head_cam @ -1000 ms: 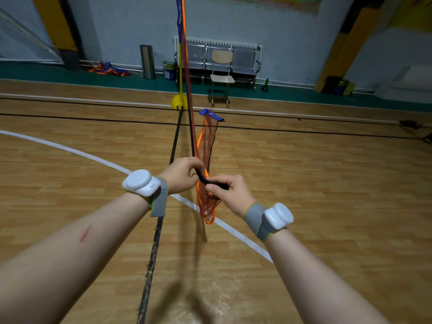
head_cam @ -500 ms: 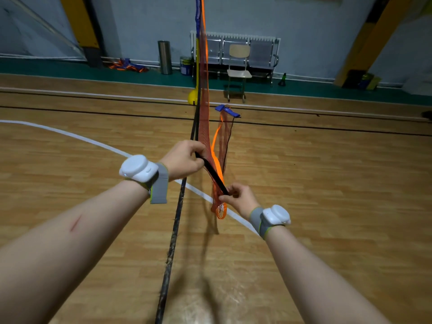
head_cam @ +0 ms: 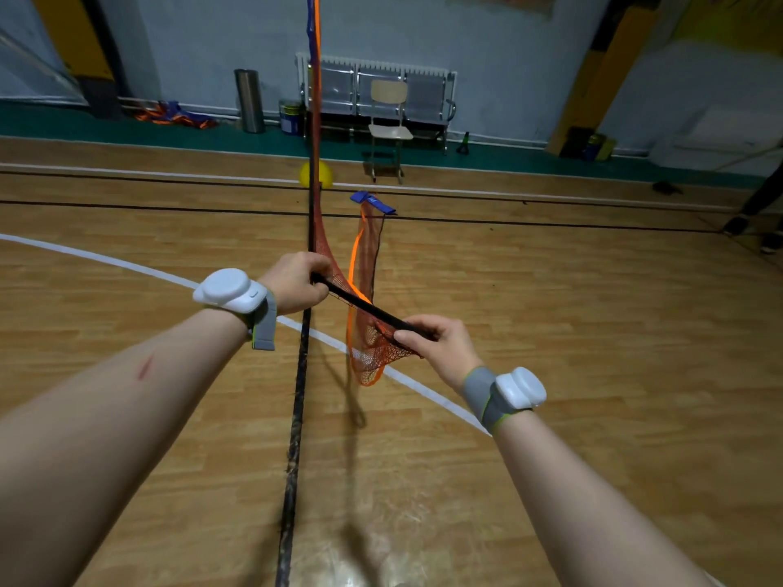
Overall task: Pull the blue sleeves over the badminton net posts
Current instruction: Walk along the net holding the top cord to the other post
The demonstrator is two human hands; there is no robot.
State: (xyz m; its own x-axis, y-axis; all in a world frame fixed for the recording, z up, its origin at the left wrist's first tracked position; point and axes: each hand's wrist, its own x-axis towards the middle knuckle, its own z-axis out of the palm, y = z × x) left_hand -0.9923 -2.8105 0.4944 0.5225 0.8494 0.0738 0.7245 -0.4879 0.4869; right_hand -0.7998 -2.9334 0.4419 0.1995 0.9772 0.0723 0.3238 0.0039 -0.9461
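A short black post [head_cam: 363,306] slants between my two hands, held over the wooden floor. My left hand [head_cam: 296,281] grips its upper end and my right hand [head_cam: 436,343] grips its lower end. The orange net [head_cam: 370,332] hangs bunched around the post and sags below my right hand. A blue sleeve [head_cam: 373,202] sits at the top of a folded part of the net, beyond my hands. The net stretches on to the far upright post [head_cam: 314,99], which stands on a yellow base [head_cam: 316,175] and carries blue and orange fabric.
A chair [head_cam: 387,129] and a row of metal seats [head_cam: 381,93] stand against the far wall, with a metal bin [head_cam: 250,100] and a paint can [head_cam: 290,117] to their left. A person's feet [head_cam: 752,230] show at the right edge. Black and white court lines cross the floor.
My hands have drawn apart along the black post: the right hand slid down and to the right, so more of the post shows between them. The view has shifted slightly.
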